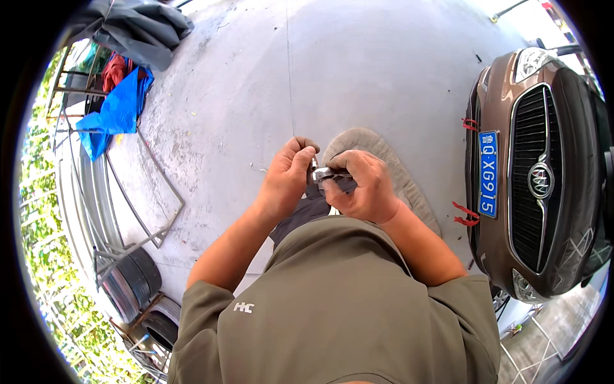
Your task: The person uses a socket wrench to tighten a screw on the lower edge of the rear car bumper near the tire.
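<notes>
Both my hands meet in front of my waist, above the floor. With fingers and thumb, my right hand (363, 182) grips a ratchet wrench (323, 173) by its shiny rounded metal head; the dark part runs back into the palm. My left hand (290, 173) is closed in a pinch on a small silvery socket (314, 164) right beside that head. Whether the two metal parts are joined cannot be made out. The fingers cover much of both pieces.
A beige padded mat (384, 148) lies by my feet. To the right stands a brown car (505, 179), its front bumper facing me. On the left are a metal frame (167, 221), stacked tyres (137, 275), a blue tarp (125, 105) and a grey cover (137, 29).
</notes>
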Available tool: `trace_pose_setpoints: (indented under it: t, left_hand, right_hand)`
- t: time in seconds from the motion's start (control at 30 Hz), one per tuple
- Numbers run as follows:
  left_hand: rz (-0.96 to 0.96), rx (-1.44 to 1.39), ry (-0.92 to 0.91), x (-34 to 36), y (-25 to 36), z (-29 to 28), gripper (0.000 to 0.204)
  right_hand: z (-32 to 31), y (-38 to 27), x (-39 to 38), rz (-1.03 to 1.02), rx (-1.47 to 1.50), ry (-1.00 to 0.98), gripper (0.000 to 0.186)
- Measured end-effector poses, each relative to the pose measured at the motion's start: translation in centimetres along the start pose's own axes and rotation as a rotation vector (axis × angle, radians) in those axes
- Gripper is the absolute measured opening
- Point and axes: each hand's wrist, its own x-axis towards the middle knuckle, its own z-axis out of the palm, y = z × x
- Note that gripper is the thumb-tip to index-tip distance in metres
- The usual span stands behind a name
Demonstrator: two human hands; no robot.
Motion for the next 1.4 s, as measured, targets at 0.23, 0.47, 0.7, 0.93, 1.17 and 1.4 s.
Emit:
trace_pose_setpoints:
  t: [0.23,0.47,0.7,0.93,1.17,1.4]
  left_hand:
    - [0.108,0.371,-0.16,18.2,8.1,2.3,0.018]
    - [0.029,0.331,-0.091,35.7,18.4,7.6,0.015]
    - [-0.013,0.044,-0.122,51.6,25.0,16.3,0.017]
    - [-0.198,0.034,-0.364,72.6,27.3,30.8,0.018]
    - [-0.463,0.121,-0.687,90.4,32.5,54.1,0.019]
    - [-0.536,0.388,-0.938,100.7,34.2,73.3,0.016]
  right_hand:
    - [-3.0,11.9,12.8,0.034,-0.206,0.123,0.021]
    - [-11.7,23.6,29.2,0.093,-0.07,-0.027,0.021]
    - [-21.4,33.2,41.6,0.23,-0.176,-0.021,0.018]
    - [-36.1,49.7,48.6,0.434,-0.169,0.014,0.018]
    - [-54.7,59.5,53.1,0.704,-0.016,0.567,0.021]
    - [-70.0,67.8,53.6,0.791,0.046,0.844,0.022]
